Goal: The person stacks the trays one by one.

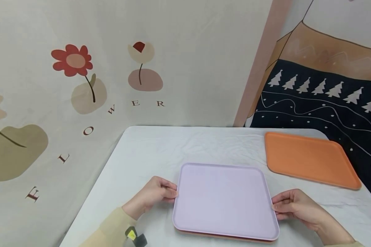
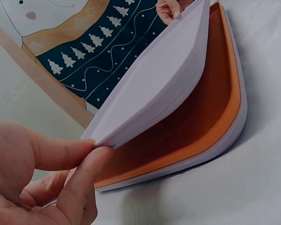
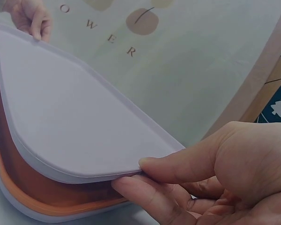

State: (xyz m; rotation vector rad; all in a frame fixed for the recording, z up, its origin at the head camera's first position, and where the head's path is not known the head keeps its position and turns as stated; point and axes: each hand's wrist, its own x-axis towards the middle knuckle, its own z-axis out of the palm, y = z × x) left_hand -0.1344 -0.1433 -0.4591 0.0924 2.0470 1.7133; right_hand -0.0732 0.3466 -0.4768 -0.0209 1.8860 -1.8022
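Note:
Both hands pinch a lilac rectangular tray (image 1: 224, 200) with rounded corners by its opposite short sides. My left hand (image 1: 156, 193) has thumb and fingers on its left edge. On the opposite edge, the thumb and fingers of my right hand (image 1: 296, 207) grip the rim. In the left wrist view, the held tray is raised over an orange tray (image 2: 235, 89), with a gap between them. That orange tray lies in another lilac tray (image 2: 244, 110), of which only the outer rim shows. From the head view, the lower trays are mostly hidden.
Another orange tray (image 1: 310, 159) lies at the table's back right, reaching over its edge. A white cloth covers the table (image 1: 142, 154). Behind it hangs a pale cloth (image 1: 198, 61) printed with flowers and letters; a dark tree-patterned cloth (image 1: 312, 109) is at right.

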